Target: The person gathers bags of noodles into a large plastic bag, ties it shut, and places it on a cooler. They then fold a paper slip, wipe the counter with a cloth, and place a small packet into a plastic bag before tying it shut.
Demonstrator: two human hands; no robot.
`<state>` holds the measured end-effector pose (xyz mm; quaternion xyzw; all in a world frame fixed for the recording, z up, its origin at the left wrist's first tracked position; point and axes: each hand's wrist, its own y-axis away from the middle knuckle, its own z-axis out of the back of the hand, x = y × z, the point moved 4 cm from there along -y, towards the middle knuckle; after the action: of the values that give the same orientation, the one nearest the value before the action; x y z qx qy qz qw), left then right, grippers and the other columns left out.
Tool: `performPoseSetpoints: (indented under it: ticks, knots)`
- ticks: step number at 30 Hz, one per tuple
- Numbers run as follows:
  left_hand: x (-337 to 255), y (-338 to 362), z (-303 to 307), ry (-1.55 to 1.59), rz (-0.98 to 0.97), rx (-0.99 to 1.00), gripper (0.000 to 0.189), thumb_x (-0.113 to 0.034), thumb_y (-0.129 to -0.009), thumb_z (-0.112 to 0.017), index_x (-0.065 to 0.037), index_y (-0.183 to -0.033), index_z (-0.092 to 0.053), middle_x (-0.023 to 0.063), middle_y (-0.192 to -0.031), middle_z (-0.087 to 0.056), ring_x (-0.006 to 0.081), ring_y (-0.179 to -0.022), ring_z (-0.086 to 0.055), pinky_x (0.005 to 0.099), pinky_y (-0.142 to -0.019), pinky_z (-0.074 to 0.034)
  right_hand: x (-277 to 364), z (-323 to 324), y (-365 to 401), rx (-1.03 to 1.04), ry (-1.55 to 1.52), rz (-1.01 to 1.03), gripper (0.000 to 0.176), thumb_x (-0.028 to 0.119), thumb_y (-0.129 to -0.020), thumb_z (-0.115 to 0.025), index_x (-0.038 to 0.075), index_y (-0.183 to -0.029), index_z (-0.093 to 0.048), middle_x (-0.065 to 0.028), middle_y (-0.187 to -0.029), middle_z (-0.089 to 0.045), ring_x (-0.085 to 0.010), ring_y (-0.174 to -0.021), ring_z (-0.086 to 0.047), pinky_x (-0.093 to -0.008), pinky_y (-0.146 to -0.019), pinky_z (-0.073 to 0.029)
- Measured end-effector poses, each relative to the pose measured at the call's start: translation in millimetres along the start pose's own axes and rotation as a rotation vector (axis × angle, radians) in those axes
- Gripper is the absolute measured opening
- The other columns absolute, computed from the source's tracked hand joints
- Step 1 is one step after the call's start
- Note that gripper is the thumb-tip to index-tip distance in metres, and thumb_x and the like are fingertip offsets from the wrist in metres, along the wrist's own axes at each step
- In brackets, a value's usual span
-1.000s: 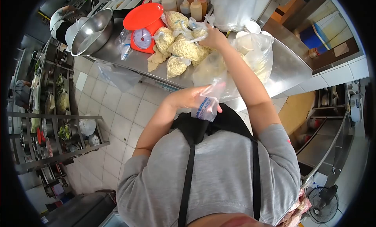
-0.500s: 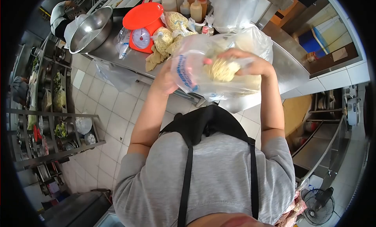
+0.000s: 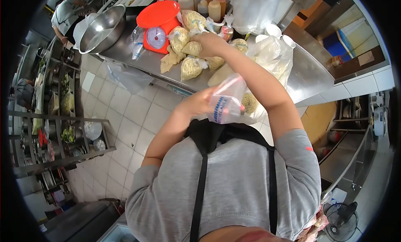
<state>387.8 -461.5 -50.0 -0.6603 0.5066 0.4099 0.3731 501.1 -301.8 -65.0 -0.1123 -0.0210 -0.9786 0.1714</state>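
My left hand is closed on a clear plastic bag with blue lettering, held just above my apron. Yellow noodles show through the plastic at its right side. Stretched out across the steel counter, my right hand has its fingers closed on a small tied bag of noodles in a pile; the fingertips are partly hidden. Around it lie more noodle bags, one of them nearer the counter edge. A large translucent plastic bag stands right of my right forearm.
Left of the pile stand a red dial scale and a big steel bowl. Sauce bottles line the back, with white bowls at the right. A co-worker stands at the far left.
My right hand has left the noodles in the plastic bag and reached forward to the pile. My left hand has drawn the lettered bag closer to my body, uncovering noodle bags on the counter.
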Motion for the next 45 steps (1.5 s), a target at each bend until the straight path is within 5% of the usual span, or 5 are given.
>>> performPoseSetpoints:
  ticks: [12,21,30,36,45]
  knots:
    - [-40.9,-0.2,47.9,0.281,-0.433,-0.54,0.054,-0.016,-0.077,-0.065,0.0,-0.124,-0.043,0.0095,-0.091,-0.06,0.0208,-0.071,-0.063,0.0366,-0.057,-0.056,-51.5,105.1,187.4,-0.342,-1.03,0.076,0.019,-0.006,-0.079,-0.05,-0.003,-0.092,-0.064,-0.0026,-0.087,-0.061,-0.0083,-0.082,-0.056,-0.0222,-0.074,-0.045]
    - [-37.8,-24.7,-3.4,-0.088,-0.28,-0.031,0.07,-0.02,-0.08,-0.067,0.0,-0.137,-0.031,0.0104,-0.104,-0.06,0.0157,-0.093,-0.058,0.0291,-0.081,-0.048,-7.2,134.7,138.0,-0.603,-0.47,0.019,0.023,0.0,-0.08,-0.052,0.003,-0.1,-0.063,-0.0055,-0.099,-0.064,-0.015,-0.086,-0.061,-0.0258,-0.073,-0.048]
    - [6.0,17.6,28.0,-0.229,-0.168,0.087,0.083,-0.034,-0.081,-0.062,0.006,-0.14,-0.019,0.0219,-0.105,-0.059,0.0217,-0.097,-0.057,0.0333,-0.086,-0.042,49.3,-43.3,6.5,0.107,0.158,0.543,0.049,0.012,-0.067,-0.07,0.016,-0.114,-0.058,-0.0112,-0.106,-0.057,-0.0283,-0.101,-0.056,-0.0364,-0.09,-0.044]
    - [-7.9,23.5,34.9,0.27,-0.229,0.01,0.093,-0.049,-0.082,-0.054,0.005,-0.141,-0.006,0.0331,-0.102,-0.055,0.0147,-0.037,-0.052,0.0205,-0.033,-0.042,5.9,26.5,7.8,-0.078,-0.437,0.294,0.052,0.005,-0.064,-0.064,0.014,-0.115,-0.059,-0.0085,-0.116,-0.058,-0.0239,-0.107,-0.055,-0.0323,-0.09,-0.044]
    - [-37.4,7.4,55.1,0.177,-0.326,-0.206,0.085,-0.032,-0.075,-0.071,0.0,-0.139,-0.025,0.0174,-0.112,-0.055,0.0199,-0.089,-0.06,0.0289,-0.065,-0.052,-15.8,132.7,161.3,-0.203,-0.689,0.321,0.057,0.003,-0.062,-0.059,0.01,-0.119,-0.055,-0.0082,-0.11,-0.059,-0.0207,-0.102,-0.056,-0.0347,-0.092,-0.043]
